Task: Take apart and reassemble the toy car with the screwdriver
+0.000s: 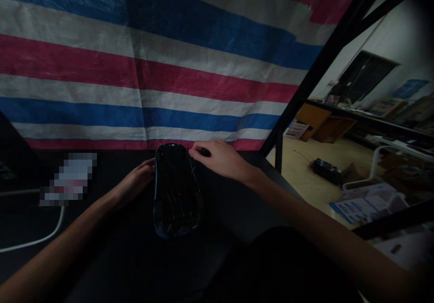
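Observation:
A dark toy car [178, 190] lies upside down on the black tabletop [125, 248], its underside facing up and a thin blue edge showing around its body. My left hand [144, 171] grips the car's left side near its far end; some of the fingertips are hidden behind the edge. At the far right corner of the car, my right hand [219, 156] is closed in a pinch around a small black-handled tool [204, 152], which looks like a screwdriver. Its tip cannot be made out in the dim light.
On the left, a blurred-out phone-like object [69, 178] lies with a white cable [57, 228] beside it. A striped tarp [162, 81] hangs behind the table. Black frame bars [305, 83] rise at the right; beyond them, boxes and papers [366, 201] lie on the floor.

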`<state>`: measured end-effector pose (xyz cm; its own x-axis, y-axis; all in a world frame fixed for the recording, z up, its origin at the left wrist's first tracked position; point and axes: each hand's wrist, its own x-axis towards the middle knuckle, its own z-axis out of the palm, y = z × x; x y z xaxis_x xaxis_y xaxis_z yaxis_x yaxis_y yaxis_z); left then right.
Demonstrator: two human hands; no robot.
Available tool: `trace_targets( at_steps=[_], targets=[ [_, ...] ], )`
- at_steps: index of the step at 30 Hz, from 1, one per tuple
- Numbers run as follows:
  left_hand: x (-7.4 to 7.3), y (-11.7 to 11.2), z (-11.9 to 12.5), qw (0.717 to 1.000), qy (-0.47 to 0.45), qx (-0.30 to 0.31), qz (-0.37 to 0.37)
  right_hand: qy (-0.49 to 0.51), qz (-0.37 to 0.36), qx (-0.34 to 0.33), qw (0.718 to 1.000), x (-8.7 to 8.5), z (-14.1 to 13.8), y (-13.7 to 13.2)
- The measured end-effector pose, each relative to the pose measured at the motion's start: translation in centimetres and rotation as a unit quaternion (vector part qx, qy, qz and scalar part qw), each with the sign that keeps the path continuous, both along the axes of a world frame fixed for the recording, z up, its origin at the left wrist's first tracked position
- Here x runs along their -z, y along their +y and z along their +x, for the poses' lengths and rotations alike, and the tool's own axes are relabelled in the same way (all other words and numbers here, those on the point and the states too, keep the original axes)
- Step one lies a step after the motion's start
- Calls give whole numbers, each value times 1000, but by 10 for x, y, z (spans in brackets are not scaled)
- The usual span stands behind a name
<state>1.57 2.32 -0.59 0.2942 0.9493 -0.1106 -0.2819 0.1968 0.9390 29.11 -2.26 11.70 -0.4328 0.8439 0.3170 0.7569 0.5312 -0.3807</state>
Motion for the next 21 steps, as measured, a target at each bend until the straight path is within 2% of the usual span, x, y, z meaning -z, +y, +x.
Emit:
trace_targets(
  at_steps=[5,12,18,21],
  targets=[
    [0,2,1,1000,-1,-1,-2,16,2,17,1000,2,1,-1],
    [2,5,1,1000,4,-10,4,-11,67,-14,998,3,-1,0],
    [-2,1,3,1000,7,-6,3,-26,22,38,999,3,4,0],
    [0,2,2,1000,12,-6,0,-7,16,18,1000,5,4,1]
  ],
)
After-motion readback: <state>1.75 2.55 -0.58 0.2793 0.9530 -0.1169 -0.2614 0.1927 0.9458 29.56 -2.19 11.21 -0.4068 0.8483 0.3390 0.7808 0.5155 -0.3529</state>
